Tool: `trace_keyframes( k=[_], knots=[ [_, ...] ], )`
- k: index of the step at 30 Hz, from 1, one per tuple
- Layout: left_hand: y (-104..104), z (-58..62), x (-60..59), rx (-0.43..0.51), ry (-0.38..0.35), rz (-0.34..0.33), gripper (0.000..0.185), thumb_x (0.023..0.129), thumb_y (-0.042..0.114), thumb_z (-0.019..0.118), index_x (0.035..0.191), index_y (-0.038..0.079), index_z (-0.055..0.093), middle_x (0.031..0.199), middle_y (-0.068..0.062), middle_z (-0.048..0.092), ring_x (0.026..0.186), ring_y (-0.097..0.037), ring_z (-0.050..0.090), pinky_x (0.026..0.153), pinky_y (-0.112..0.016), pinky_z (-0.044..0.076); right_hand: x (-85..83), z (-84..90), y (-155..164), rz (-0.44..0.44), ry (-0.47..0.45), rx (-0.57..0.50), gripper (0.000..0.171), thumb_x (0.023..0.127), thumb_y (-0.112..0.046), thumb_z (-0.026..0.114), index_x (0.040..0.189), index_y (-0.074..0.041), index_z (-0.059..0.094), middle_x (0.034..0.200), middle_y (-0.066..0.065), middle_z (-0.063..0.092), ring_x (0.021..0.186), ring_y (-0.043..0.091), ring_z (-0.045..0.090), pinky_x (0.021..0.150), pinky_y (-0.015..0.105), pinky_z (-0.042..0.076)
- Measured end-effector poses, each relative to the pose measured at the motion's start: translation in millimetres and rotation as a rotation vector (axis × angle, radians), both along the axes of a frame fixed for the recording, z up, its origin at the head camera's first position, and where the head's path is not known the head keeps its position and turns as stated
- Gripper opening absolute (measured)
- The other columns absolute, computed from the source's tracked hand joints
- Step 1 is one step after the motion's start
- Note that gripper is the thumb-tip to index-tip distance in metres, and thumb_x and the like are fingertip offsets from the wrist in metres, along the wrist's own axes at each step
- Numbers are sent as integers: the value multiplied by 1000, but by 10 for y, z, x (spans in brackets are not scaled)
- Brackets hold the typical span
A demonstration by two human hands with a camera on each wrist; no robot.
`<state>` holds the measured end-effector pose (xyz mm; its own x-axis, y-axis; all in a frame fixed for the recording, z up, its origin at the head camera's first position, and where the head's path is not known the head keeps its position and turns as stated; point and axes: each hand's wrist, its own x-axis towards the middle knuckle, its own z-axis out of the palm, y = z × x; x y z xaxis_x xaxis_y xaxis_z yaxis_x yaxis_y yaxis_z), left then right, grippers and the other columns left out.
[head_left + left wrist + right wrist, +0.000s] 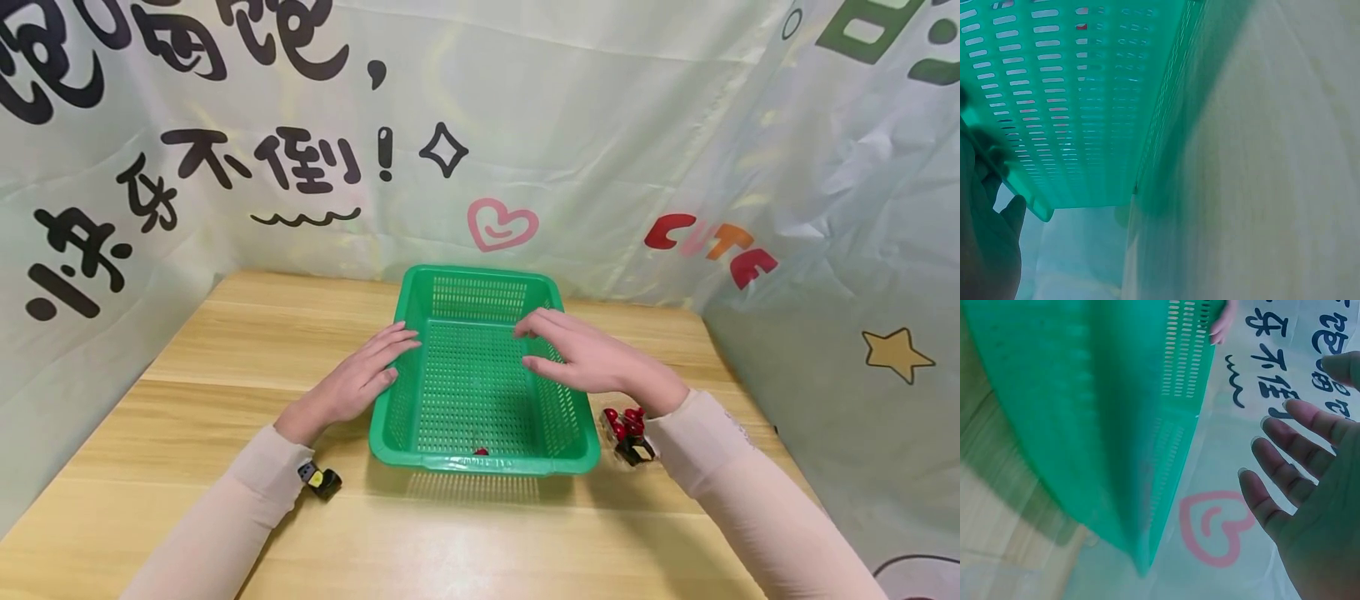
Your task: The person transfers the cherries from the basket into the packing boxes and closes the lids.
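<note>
left of centre in the head view: left hand (360, 383) laid flat, fingers straight, against the left rim of the green basket (480, 462), likely to steady it on the tabletop (187, 400). small black and yellow gadget (324, 482) by the left sleeve, lower left. basket at mid-frame, nearly empty, one small red thing (481, 452) at its near wall. over the basket's right side: right hand (592, 360), fingers spread and relaxed, gripping nothing, hovering apart from the mesh in the wrist view. further right, beside the basket's right corner, a clear box of red berries (626, 429), close at hand.
</note>
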<state>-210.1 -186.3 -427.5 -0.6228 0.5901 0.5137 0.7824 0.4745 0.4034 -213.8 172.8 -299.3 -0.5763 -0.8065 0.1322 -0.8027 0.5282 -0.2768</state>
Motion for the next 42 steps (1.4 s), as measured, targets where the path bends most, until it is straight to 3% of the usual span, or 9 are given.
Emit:
trace_keyframes(
  k=[8, 12, 17, 22, 29, 33, 36, 39, 42],
  knots=[
    [-9, -8, -5, 3, 6, 1, 47, 107, 28, 33, 142, 0, 45, 151, -16, 38, 146, -34, 18, 116, -55, 17, -80, 89, -332, 47, 10, -18, 39, 98, -32, 58, 131, -11, 54, 127, 2, 55, 120, 17, 48, 102, 40, 42],
    [-10, -6, -2, 4, 2, -4, 45, 107, 27, 33, 143, 2, 45, 151, -16, 38, 146, -33, 18, 116, -55, 17, -118, 107, -474, 74, 27, -58, 32, 98, -28, 60, 125, -12, 59, 122, 0, 58, 113, 16, 53, 97, 37, 46],
    [-15, 1, 5, -1, -14, -1, 43, 105, 20, 37, 144, 5, 44, 151, -15, 37, 147, -31, 17, 116, -54, 17, -182, 49, -617, 60, -38, -150, 28, 96, -24, 63, 121, -13, 61, 118, -3, 60, 106, 12, 56, 91, 37, 49],
    [-17, 1, 12, -10, -32, 2, 43, 104, 17, 39, 145, 5, 44, 153, -12, 36, 147, -29, 16, 116, -54, 17, -272, -111, -720, 43, -164, -226, 31, 95, -21, 64, 123, -8, 61, 118, -2, 60, 105, 16, 58, 87, 35, 51],
    [-15, 8, 5, -12, -41, 5, 43, 104, 18, 38, 144, 4, 44, 153, -11, 36, 147, -29, 15, 116, -55, 17, -408, -359, -822, 115, -397, -230, 26, 95, -18, 64, 120, -11, 61, 115, -1, 61, 104, 17, 59, 92, 42, 51],
    [-16, 9, 2, -11, -24, 0, 44, 106, 23, 36, 144, 4, 44, 153, -13, 36, 147, -31, 16, 115, -56, 18, -440, -427, -845, 152, -618, -153, 26, 95, -14, 64, 121, -11, 62, 112, 1, 62, 101, 19, 60, 91, 40, 52],
    [-19, 7, -1, -9, -12, -1, 45, 107, 28, 34, 144, 5, 44, 152, -12, 36, 147, -32, 17, 115, -56, 18, -455, -470, -858, 187, -788, -73, 28, 93, -8, 64, 121, -8, 62, 113, 13, 61, 101, 27, 61, 90, 45, 52],
    [-17, 2, -5, -4, -4, -1, 46, 107, 29, 32, 144, 5, 45, 152, -13, 37, 146, -33, 17, 116, -55, 18, -460, -528, -869, 208, -899, 17, 32, 91, -4, 64, 123, -5, 61, 120, 22, 58, 107, 34, 58, 90, 45, 53],
    [-7, -5, -6, 2, -2, -9, 45, 107, 27, 33, 143, 4, 45, 151, -15, 38, 146, -34, 18, 116, -54, 17, -431, -583, -878, 207, -947, 117, 38, 89, -6, 68, 127, -5, 60, 124, 23, 57, 107, 32, 59, 88, 37, 53]
  ],
)
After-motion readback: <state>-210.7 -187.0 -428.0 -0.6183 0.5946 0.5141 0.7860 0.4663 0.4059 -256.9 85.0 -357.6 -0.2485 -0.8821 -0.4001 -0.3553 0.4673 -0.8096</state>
